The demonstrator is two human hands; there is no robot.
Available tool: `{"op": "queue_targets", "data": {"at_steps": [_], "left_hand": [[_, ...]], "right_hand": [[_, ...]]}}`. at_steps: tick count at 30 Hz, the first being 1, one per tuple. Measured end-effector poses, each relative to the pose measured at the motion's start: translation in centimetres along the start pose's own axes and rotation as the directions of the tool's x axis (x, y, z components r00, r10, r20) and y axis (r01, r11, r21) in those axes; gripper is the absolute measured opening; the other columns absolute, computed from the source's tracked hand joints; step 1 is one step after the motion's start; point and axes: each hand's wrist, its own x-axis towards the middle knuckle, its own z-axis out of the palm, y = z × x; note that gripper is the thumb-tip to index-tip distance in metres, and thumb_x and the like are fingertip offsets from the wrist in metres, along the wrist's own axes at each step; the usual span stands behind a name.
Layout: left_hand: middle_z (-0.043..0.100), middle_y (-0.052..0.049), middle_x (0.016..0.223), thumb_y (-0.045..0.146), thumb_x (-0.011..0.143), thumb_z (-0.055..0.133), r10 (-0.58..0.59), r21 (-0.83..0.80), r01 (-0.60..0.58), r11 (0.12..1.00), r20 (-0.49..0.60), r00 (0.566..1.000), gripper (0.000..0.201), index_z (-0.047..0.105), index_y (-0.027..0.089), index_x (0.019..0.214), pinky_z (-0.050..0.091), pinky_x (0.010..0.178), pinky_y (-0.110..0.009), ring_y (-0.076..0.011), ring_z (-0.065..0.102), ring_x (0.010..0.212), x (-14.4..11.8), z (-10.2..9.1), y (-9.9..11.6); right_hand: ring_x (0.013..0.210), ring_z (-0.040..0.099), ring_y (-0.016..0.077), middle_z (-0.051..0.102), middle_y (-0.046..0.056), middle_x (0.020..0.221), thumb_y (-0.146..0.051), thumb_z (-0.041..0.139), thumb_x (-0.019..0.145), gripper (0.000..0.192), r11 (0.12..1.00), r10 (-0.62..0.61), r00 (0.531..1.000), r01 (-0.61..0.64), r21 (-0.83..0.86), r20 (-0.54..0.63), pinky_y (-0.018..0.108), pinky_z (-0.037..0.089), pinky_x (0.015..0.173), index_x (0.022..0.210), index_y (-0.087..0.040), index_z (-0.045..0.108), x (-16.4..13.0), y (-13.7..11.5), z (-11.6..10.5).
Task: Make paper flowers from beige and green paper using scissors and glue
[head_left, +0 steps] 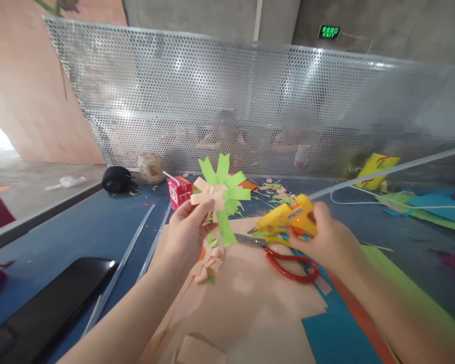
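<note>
Nearest, below both wrists: a large sheet of peach-coloured paper [250, 303] is spread on the blue counter [98, 237], with small peach offcuts [208, 265] piled just under the left hand.

Left hand [185, 235]: fingers closed in a pinch on the base of a flower-like piece of green and peach paper strips [220, 192], held upright above the counter. Judged very light, limp at the strip ends, easily creased or torn; the glued centre is likely the only firm part. Best held low at the centre, as it is now, not by the loose strips.

Right hand [326, 237]: wrapped around the grip of a yellow plastic hot-glue gun [288, 217], nozzle pointed left toward the flower, short of touching it. Rigid, light, secure in a full grip; the nozzle is probably hot. A white cord [364, 202] is seen trailing beyond this hand.

Just under the right hand: red-handled scissors [288, 260], lying flat on the peach sheet.

Beyond the left hand: a small red carton [179, 191], paper scraps [273, 189], then a perforated metal screen [250, 101].

Left of the left forearm: a black phone-like slab [56, 298].
</note>
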Motion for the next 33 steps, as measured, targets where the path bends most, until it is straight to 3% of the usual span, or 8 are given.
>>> {"op": "queue_targets", "data": {"at_steps": [4,11,19,23,26,29,31,33], "left_hand": [[0.056,0.001,0.063,0.02,0.059,0.069,-0.031,-0.02,0.032,0.999,0.06,0.998,0.018,0.058,0.015,0.072,0.044,0.048,-0.02,-0.0085,0.053,0.056,-0.3,0.0,0.2],[0.057,0.002,0.063,0.021,0.053,0.073,-0.067,0.037,0.064,0.997,0.084,0.994,0.023,0.057,0.014,0.069,0.045,0.045,-0.018,-0.0076,0.054,0.054,-1.0,0.4,0.3],[0.057,0.001,0.068,0.025,0.059,0.07,-0.112,0.108,0.093,0.99,0.189,0.976,0.023,0.053,0.015,0.07,0.048,0.051,-0.021,-0.0087,0.056,0.057,-1.8,0.3,-0.8],[0.054,0.002,0.066,0.025,0.059,0.07,-0.163,0.15,0.138,0.979,0.171,0.972,0.027,0.053,0.014,0.076,0.048,0.051,-0.021,-0.0071,0.053,0.053,-2.4,0.6,-0.8],[0.053,0.002,0.065,0.025,0.058,0.071,-0.206,0.137,0.183,0.974,0.174,0.963,0.028,0.054,0.014,0.078,0.047,0.048,-0.019,-0.0058,0.051,0.05,-2.8,1.0,-0.6],[0.048,0.004,0.06,0.025,0.059,0.07,-0.24,0.113,0.222,0.968,0.185,0.953,0.028,0.055,0.014,0.079,0.047,0.049,-0.019,-0.0046,0.048,0.048,-3.1,1.3,-0.7],[0.046,0.004,0.059,0.024,0.06,0.07,-0.249,0.101,0.233,0.967,0.199,0.948,0.026,0.055,0.014,0.079,0.048,0.051,-0.02,-0.0043,0.047,0.049,-3.2,1.3,-1.0],[0.046,0.003,0.061,0.024,0.062,0.069,-0.244,0.091,0.228,0.969,0.224,0.944,0.023,0.056,0.014,0.078,0.049,0.054,-0.021,-0.0052,0.049,0.052,-3.3,1.3,-1.3]], "right_hand": [[0.061,0.061,0.0239,0.061,0.007,0.07,-0.049,0.044,0.07,0.037,0.974,0.213,0.964,-0.197,-0.107,0.159,0.026,0.035,0.044,0.089,-0.018,0.04,1.7,2.5,0.5],[0.09,0.059,0.0286,0.061,0.016,0.098,-0.051,0.044,0.072,0.05,0.852,0.519,0.776,-0.503,-0.144,0.359,0.033,0.043,0.065,0.104,-0.012,0.044,2.9,6.4,2.5],[0.09,0.057,0.0329,0.06,0.02,0.093,-0.045,0.043,0.076,0.04,0.873,0.488,0.814,-0.458,-0.169,0.314,0.039,0.043,0.068,0.093,-0.01,0.054,2.6,6.0,2.8],[0.086,0.055,0.0268,0.058,0.013,0.085,-0.032,0.044,0.08,0.02,0.998,0.064,0.998,-0.064,0.003,-0.022,0.039,0.043,0.073,0.082,-0.014,0.053,2.5,4.2,1.5],[0.085,0.053,0.0209,0.056,0.009,0.086,-0.023,0.051,0.078,0.013,0.893,-0.343,0.851,0.426,0.142,-0.399,0.035,0.043,0.074,0.088,-0.016,0.05,1.5,1.7,0.3],[0.082,0.051,0.0179,0.053,0.006,0.086,-0.016,0.057,0.074,0.018,0.709,-0.584,0.653,0.7,0.089,-0.482,0.035,0.041,0.074,0.09,-0.02,0.049,-0.1,-0.9,-0.4],[0.084,0.05,0.0183,0.052,0.006,0.089,-0.017,0.06,0.073,0.02,0.667,-0.613,0.625,0.737,0.107,-0.484,0.037,0.038,0.076,0.089,-0.02,0.05,-1.0,-2.1,-0.5],[0.085,0.047,0.0195,0.051,0.006,0.093,-0.023,0.064,0.071,0.019,0.689,-0.572,0.672,0.705,0.17,-0.471,0.038,0.035,0.075,0.085,-0.021,0.052,-1.6,-2.8,-0.5]]}}
